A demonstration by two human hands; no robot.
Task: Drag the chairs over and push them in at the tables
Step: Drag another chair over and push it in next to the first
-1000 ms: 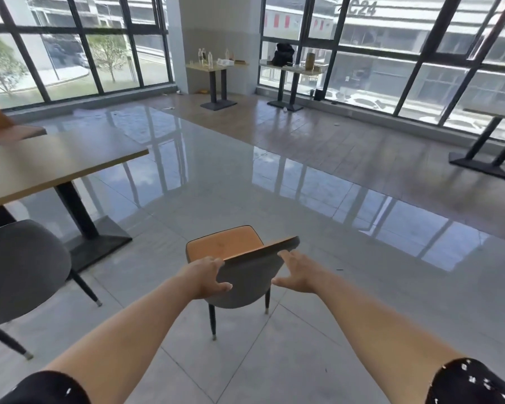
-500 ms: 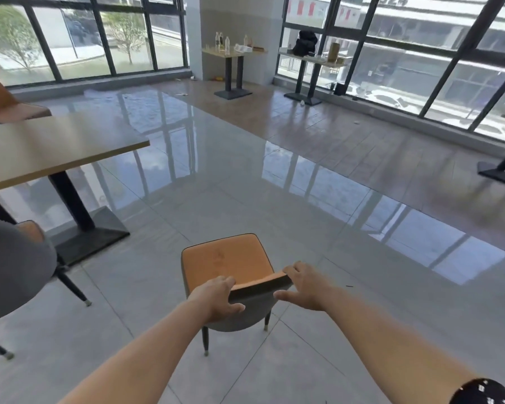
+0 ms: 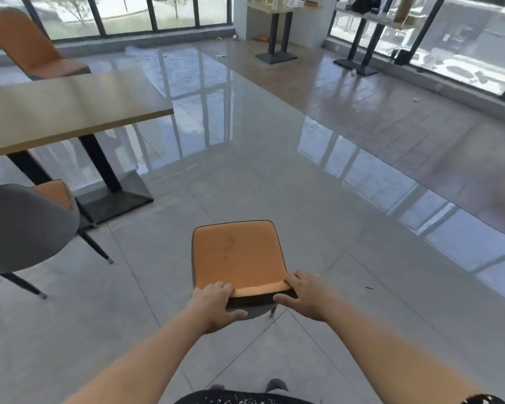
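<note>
Wooden desk (image 3: 70, 109) at left on a black pedestal, used as landmark. Grey-backed chair (image 3: 24, 225) sits just in front of the desk, its seat tucked partly under the edge. Another orange chair (image 3: 32, 48) stands behind the desk. Orange-seat chair (image 3: 236, 258) stands on the tiled floor (image 3: 333, 199) to the right of the desk, well apart from it, bare floor between. Left hand (image 3: 216, 304) and right hand (image 3: 306, 295) both clamp the top edge of its backrest, fingers over the front, thumbs on the rear.
</note>
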